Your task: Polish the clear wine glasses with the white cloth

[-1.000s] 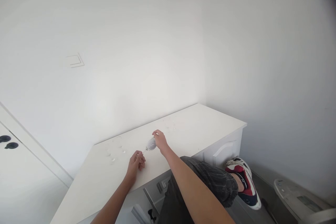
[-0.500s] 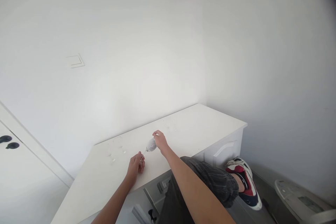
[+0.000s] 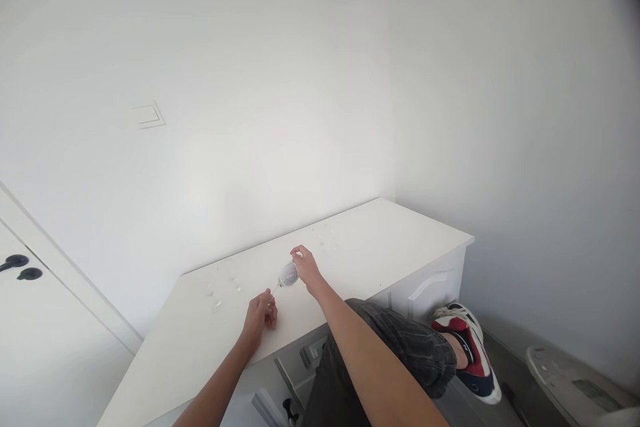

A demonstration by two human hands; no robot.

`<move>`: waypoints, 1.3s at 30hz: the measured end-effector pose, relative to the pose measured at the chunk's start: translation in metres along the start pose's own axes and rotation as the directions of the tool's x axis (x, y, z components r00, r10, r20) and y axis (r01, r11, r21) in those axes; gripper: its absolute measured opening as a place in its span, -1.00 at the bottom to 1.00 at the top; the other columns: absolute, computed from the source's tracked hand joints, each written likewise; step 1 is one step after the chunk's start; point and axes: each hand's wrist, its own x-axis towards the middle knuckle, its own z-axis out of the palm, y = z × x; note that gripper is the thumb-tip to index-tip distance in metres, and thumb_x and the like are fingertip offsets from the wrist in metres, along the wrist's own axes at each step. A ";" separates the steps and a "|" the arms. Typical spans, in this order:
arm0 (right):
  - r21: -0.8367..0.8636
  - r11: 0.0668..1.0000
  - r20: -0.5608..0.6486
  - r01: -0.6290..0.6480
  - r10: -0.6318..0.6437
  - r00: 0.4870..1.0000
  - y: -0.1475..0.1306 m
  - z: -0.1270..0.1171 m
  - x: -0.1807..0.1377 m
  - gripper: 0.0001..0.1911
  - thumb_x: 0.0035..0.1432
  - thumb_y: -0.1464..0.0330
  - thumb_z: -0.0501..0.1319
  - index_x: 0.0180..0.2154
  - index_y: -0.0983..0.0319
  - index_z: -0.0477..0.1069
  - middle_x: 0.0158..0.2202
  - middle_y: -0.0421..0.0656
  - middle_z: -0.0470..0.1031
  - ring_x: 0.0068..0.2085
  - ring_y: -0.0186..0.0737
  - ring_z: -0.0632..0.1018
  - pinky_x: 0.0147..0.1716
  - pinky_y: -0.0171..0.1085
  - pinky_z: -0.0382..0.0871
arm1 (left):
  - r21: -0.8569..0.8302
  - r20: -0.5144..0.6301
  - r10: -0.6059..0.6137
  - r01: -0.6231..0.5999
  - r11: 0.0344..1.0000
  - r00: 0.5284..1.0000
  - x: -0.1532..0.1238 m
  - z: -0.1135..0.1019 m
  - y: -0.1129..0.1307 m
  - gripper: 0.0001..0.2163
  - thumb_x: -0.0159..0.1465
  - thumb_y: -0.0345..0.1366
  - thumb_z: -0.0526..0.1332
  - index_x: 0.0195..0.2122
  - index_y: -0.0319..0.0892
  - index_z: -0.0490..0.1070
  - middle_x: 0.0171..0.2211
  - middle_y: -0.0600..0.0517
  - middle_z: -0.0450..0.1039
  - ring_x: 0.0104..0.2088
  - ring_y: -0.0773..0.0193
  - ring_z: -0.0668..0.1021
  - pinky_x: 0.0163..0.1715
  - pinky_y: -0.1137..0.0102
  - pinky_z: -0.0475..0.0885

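A clear stemmed wine glass (image 3: 289, 274) is tilted above the white cabinet top (image 3: 390, 240), its bowl toward the upper right. My left hand (image 3: 261, 312) is closed around the lower end of the stem, and the fingers hide the foot. At the bowl's rim, my right hand (image 3: 305, 265) pinches the glass with bent fingers. Whether anything else is between those fingers I cannot tell. Several faint, see-through glass pieces (image 3: 218, 302) stand or lie on the top to the left of my hands; their outlines are hard to make out.
More faint clear glassware (image 3: 334, 245) is near the wall, behind my right hand. A light switch (image 3: 149, 115) is on the wall. Black door handles (image 3: 30, 273) show at left. My shoe (image 3: 467, 350) is beside the cabinet, with a pale bathroom-scale-like object (image 3: 575, 373) at lower right.
The view has shifted very slightly. Both hands keep their grip on the wine glass, with almost no movement.
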 end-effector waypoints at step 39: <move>-0.221 0.957 0.428 0.189 -0.079 0.900 -0.008 -0.003 -0.014 -0.66 0.18 0.13 0.20 -0.04 0.09 0.39 -0.31 -0.22 0.41 -0.34 -0.27 0.42 -0.40 -0.34 0.25 | -0.070 -0.067 0.032 -0.037 0.997 0.997 -0.002 -0.007 0.000 -0.63 0.27 0.02 0.21 -0.50 -0.13 0.21 -0.60 0.19 0.11 -0.64 0.45 0.16 -0.70 0.54 0.05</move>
